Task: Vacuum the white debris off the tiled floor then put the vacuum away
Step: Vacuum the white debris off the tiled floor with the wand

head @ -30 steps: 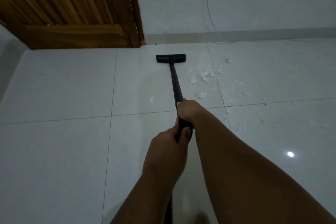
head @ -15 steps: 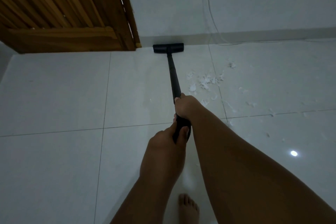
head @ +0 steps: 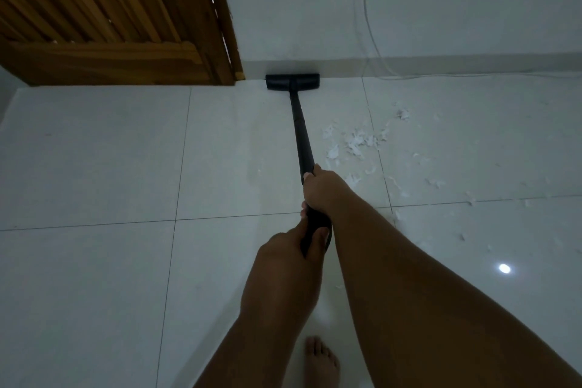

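— While the right hand (head: pixel 321 189) clenches round the slim black vacuum tube (head: pixel 300 132), where is the left hand (head: pixel 283 258)?
— Just behind it, nearer the body, fingers wrapped round the thicker black handle end; the two hands nearly touch.
— And the flat black floor head (head: pixel 292 82)?
— Well ahead of both hands, flat on the glossy white tiled floor (head: pixel 94 151), its far edge against the pale skirting board (head: pixel 441 64), just right of the slatted brown wooden door (head: pixel 110 25).
— The scattered white shreds of debris (head: pixel 359 143)?
— On the tiles right of the tube, beside and beyond the right hand, apart from the head; smaller flecks trail further right.
— Anything else?
— A thin pale cord (head: pixel 368 25) runs down the wall, a bare foot (head: pixel 321 359) stands below the arms, and a round spot of light (head: pixel 504 268) shines on the tiles at right.
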